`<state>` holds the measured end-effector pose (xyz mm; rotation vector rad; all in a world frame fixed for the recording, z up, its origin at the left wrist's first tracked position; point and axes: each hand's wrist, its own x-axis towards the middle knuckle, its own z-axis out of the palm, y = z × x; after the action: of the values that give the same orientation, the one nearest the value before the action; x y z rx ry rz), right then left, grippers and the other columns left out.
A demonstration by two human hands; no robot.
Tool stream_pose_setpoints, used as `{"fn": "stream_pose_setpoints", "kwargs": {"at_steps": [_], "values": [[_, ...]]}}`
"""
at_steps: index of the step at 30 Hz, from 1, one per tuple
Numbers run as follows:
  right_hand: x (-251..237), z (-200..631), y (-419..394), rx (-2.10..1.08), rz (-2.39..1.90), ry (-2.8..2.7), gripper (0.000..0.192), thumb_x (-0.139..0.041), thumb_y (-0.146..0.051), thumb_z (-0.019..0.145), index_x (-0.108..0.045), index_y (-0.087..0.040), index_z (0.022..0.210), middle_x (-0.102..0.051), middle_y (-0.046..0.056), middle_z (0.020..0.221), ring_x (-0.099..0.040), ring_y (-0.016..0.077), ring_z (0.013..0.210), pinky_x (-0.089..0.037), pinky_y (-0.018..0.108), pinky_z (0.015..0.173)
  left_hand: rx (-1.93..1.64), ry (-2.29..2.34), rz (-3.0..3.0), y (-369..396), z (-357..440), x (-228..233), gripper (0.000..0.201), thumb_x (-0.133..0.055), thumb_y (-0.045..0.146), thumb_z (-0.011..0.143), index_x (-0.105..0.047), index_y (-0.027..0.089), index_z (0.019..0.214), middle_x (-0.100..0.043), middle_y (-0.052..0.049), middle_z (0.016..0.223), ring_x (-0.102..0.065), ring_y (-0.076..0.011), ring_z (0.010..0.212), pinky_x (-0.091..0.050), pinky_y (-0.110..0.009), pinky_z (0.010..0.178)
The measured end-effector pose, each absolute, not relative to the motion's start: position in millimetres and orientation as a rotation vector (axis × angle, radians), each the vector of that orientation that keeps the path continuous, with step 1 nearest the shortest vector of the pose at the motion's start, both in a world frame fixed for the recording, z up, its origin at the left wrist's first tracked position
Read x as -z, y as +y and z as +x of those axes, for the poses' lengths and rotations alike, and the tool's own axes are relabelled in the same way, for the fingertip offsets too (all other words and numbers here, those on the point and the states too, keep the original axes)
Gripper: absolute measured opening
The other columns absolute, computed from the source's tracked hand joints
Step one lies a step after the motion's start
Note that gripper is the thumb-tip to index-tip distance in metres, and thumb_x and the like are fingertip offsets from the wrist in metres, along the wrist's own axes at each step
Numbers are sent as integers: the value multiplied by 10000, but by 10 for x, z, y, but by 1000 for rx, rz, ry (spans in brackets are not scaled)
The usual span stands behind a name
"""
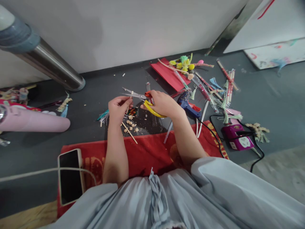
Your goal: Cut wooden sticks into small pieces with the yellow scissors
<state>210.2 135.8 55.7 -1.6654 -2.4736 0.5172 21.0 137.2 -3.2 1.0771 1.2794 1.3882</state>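
Observation:
My right hand (164,104) grips scissors (140,96) by their yellow and orange handles, and the blades are spread and point left. Opposite them, my left hand (120,108) is closed in a pinch on a thin pale stick (132,93), whose upper end shows at the blades. Its lower part is mostly hidden by my fingers. Below the hands lie several small cut pale pieces (130,122) among crumbs, with another wooden stick (130,133) slanting over the cloth's edge. Teal and white tassel strands (103,116) lie beside my left wrist.
A blue glue gun (189,105) lies right of my right hand, its black cord running to a purple box (238,137). Wrapped sticks (230,86) and a red packet (168,74) lie behind. A pink bottle (35,119) and phone (70,176) are left, above a red cloth (145,152).

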Motion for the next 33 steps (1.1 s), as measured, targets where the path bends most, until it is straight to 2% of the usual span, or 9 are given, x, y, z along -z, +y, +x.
{"fn": "stream_pose_setpoints", "kwargs": {"at_steps": [17,33], "values": [[-556,2096,1346,-576,-1699,-2507,721,-302,-740,824,-514,-98,1074,-622,204,1081,-596,303,993,-413,356,813,-1420,1330,1151,1379,219,46,216,-781,338,585,-687,192,713,-639,28,559,-579,-78,480,-472,-185,465],[-549,2079,1352,-594,-1714,-2515,739,-298,-748,819,-515,-94,1086,-625,210,1091,-607,292,984,-423,358,814,-1394,1324,1164,1378,203,63,197,-770,313,605,-681,193,734,-649,28,586,-584,-77,487,-483,-184,477]]}}
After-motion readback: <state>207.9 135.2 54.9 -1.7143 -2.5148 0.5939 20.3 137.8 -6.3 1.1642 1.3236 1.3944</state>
